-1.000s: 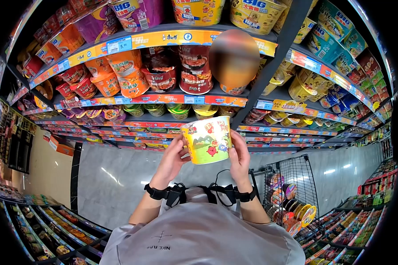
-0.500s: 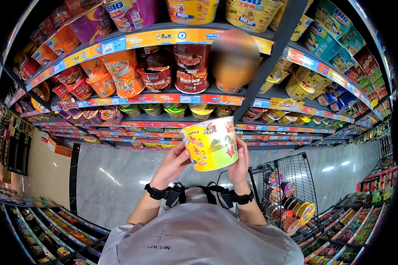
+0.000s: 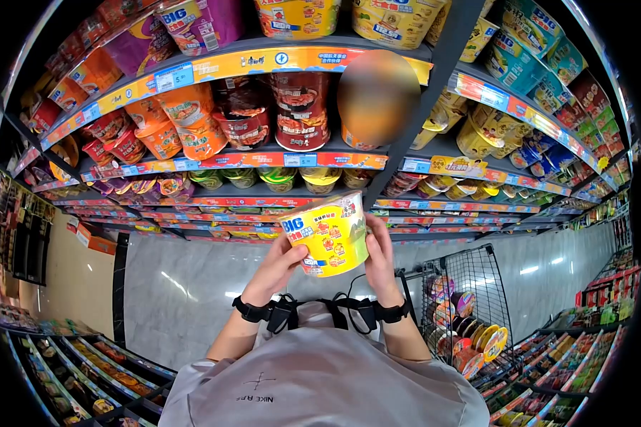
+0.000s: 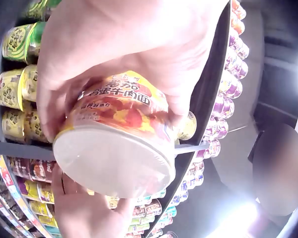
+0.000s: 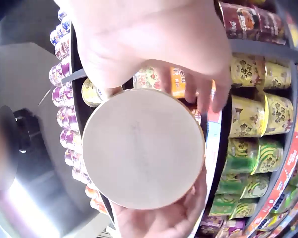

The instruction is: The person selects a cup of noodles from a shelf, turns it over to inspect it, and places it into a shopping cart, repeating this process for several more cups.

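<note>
A yellow instant noodle tub point(image 3: 326, 238) with "BIG" printed on its side is held up in front of the person's chest. My left hand point(image 3: 273, 267) grips its left side, the thumb lying on the near wall. On the opposite side, my right hand point(image 3: 381, 260) holds the wall. In the left wrist view the tub's white base point(image 4: 114, 161) and a noodle picture on its far side show between both hands. The right wrist view faces the round base point(image 5: 143, 148) square on, with fingers curved around the wall behind it.
Ahead stand shelves with stacked noodle tubs, among them dark red tubs point(image 3: 300, 110) and orange tubs point(image 3: 192, 117). A black wire shopping cart point(image 3: 488, 285) at my right holds several noodle tubs point(image 3: 470, 341). Grey tiled floor point(image 3: 171, 285) lies below; more shelves point(image 3: 71, 363) stand behind.
The noodle tub has been turned between the hands: the cartoon picture slid right and out of sight, and the yellow side with "BIG" came round from the left. Both hands keep holding it.
</note>
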Available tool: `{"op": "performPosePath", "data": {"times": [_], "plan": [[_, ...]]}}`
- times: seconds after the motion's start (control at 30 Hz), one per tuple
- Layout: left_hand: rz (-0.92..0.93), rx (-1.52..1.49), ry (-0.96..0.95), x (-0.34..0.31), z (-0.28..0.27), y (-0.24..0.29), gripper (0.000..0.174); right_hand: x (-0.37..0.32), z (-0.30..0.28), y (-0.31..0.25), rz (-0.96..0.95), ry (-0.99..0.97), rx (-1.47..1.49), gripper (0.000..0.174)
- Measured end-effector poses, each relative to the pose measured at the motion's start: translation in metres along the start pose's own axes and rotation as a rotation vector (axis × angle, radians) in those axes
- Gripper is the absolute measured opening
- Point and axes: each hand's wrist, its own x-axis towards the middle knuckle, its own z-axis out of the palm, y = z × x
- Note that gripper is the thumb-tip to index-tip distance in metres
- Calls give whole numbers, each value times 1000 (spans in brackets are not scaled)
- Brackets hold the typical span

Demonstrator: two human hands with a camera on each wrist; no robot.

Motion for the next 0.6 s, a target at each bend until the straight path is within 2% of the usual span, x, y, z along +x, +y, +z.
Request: {"op": "performPosePath", "data": {"times": [0.07,0.13,0.2,0.33,0.4,0.43,0.5,0.6], "plan": [[10,61,14,-1,-8,4,59,3,-3,4,-165,42,-197,40],[22,14,43,-4,6,22,59,3,-1,6,-160,93,-162,41],[33,-34,71,-7,8,30,58,4,-7,16,-290,120,-331,33],[96,19,96,-10,-1,31,53,1,-4,20,-177,121,-275,32],[108,45,128,-12,-2,29,51,-2,-3,19,-179,95,-216,48],[109,44,129,-12,-2,28,51,-3,0,17,-178,93,-216,48],[112,-35,169,-12,-1,26,51,-5,4,12,-195,-14,-198,67],[131,-126,130,-12,4,29,52,-6,10,13,-127,-64,-150,63]]}}
